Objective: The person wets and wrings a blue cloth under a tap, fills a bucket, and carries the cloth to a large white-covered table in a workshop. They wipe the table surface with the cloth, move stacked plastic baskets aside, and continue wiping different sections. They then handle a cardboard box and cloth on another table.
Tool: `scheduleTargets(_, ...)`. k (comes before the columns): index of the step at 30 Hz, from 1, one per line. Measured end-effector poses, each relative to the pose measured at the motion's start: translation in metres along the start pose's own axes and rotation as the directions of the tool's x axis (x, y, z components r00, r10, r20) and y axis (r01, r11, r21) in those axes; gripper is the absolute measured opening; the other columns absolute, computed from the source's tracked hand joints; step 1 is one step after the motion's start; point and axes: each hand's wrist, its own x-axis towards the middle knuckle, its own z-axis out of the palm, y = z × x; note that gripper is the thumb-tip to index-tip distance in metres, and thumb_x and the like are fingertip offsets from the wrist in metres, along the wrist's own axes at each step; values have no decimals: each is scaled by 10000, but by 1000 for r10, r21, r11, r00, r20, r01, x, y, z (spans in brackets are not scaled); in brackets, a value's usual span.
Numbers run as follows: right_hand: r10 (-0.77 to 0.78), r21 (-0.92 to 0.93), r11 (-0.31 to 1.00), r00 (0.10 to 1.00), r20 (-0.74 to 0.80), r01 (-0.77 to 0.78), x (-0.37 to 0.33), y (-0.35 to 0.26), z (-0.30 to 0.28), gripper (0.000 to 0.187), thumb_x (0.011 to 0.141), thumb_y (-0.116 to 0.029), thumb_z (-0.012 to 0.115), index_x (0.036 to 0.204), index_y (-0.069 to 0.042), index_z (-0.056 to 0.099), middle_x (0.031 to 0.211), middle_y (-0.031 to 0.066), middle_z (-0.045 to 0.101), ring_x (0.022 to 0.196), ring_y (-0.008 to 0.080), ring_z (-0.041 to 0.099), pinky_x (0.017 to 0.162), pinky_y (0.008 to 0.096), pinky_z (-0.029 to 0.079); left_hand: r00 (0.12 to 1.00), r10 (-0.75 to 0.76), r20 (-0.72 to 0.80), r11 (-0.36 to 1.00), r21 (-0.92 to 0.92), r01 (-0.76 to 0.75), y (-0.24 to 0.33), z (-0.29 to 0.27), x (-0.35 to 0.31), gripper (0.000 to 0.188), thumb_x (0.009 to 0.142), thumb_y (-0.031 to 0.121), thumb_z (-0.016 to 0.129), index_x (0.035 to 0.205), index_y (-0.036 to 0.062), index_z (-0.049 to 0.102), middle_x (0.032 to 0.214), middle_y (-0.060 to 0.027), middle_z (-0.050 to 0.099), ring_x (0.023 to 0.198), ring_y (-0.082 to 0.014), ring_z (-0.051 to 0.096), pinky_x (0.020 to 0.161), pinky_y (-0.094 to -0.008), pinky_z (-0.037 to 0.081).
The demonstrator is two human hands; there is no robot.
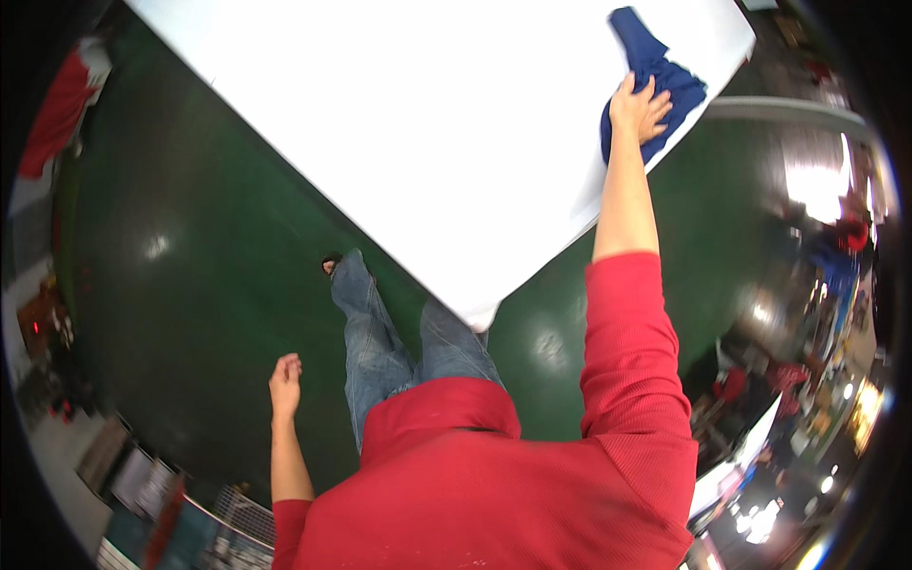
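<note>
My right arm reaches out to the far right of a white table. There my right hand (641,109) lies on a crumpled dark blue piece of cloth (676,84), its fingers spread and the hand open. A narrow strip of the cloth sticks out past my fingers, toward the far side of the table. What the cloth is, a garment or otherwise, I cannot make out. My left hand (284,385) hangs beside my body over the floor, open with its fingers loosely bent. I see nothing in it, and it touches nothing.
The white tabletop (418,123) comes to a corner right in front of my legs. Dark green floor (228,285) surrounds it. A curved grey rail (788,106) runs beyond the right edge. Red cloth (59,114) hangs at far left; a wire rack (242,518) stands at lower left.
</note>
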Motion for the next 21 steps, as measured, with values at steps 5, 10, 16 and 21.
scheduleTargets(5, -18, 23, 1000, 998, -56, 20, -122, 17, -19, 558, 984, -502, 235, 1441, -207, 357, 1533, 105, 238, 1426, 268, 184, 1116, 538, 170, 927, -264, 268, 888, 443, 124, -75, -81, 25, 240, 925, 190, 526, 1085, 33, 611, 996, -160, 676, 937, -254, 657, 834, -348, 497)
scheduleTargets(10, 165, -173, 970, 984, -63, -173, -356, -58, -48, 448, 993, -334, 333, 1432, -256, 371, 1539, 80, 226, 1422, 295, 194, 1082, 617, 167, 963, -28, 268, 916, 392, -83, -34, -187, 147, 203, 914, 172, 523, 1047, 57, 624, 917, -131, 685, 874, -247, 660, 801, -345, 502)
scheduleTargets(16, 514, -238, 815, 848, -127, -529, -309, -131, 9, 502, 974, -390, 360, 1457, -266, 300, 1557, 93, 158, 1432, 296, 149, 1042, 688, 134, 811, 555, 185, 773, 246, -585, 184, -256, 328, 194, 928, 98, 488, 1057, 20, 610, 938, -124, 669, 883, -228, 650, 790, -317, 496)
scheduleTargets(21, 59, -209, 975, 995, -81, -75, -175, -311, 70, 501, 942, -422, 409, 1360, -147, 446, 1483, 125, 321, 1376, 324, 250, 1034, 659, 168, 589, 807, 34, 568, 229, -791, 391, -264, 436, 205, 934, 78, 492, 1091, 30, 613, 1069, -112, 641, 974, -250, 623, 862, -325, 473)
